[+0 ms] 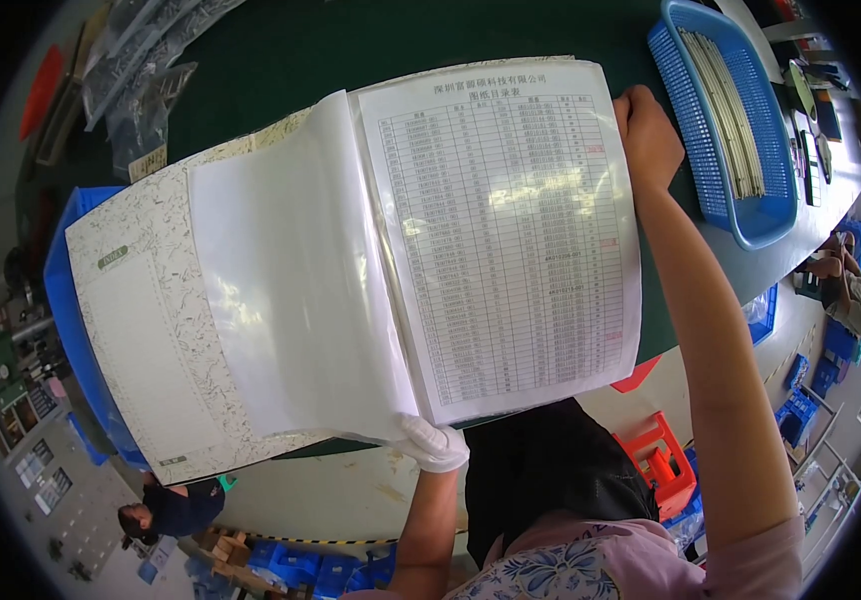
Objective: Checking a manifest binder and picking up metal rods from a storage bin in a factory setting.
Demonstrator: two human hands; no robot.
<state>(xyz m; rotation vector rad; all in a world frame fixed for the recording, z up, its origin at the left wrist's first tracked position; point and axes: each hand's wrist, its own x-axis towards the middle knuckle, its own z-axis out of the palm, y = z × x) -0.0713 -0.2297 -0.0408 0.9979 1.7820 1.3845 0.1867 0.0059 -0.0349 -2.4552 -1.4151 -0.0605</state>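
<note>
A: What's nearest the camera?

B: The left hand (433, 443), in a white glove, low in the middle of the frame. Its fingers are closed on the bottom edge of an open folder (351, 260), right at the spine.

A: And the folder itself?

B: It fills the centre, held up over a dark green table (351, 40). Its long axis runs left to right across the frame, tilted so the right side sits higher. A clear plastic sleeve (291, 300) stands up from the spine just above the gloved fingers; to its right lies a printed sheet (511, 240) with a table of rows.

A: The other hand?

B: The right hand (646, 135) is bare, farther off at the upper right, gripping the folder's far right corner, fingers curled behind the edge. The left hand is the nearer one to the loose sleeve.

A: Beyond that?

B: A blue basket (771, 215) of pale strips sits at the upper right of the table
</note>
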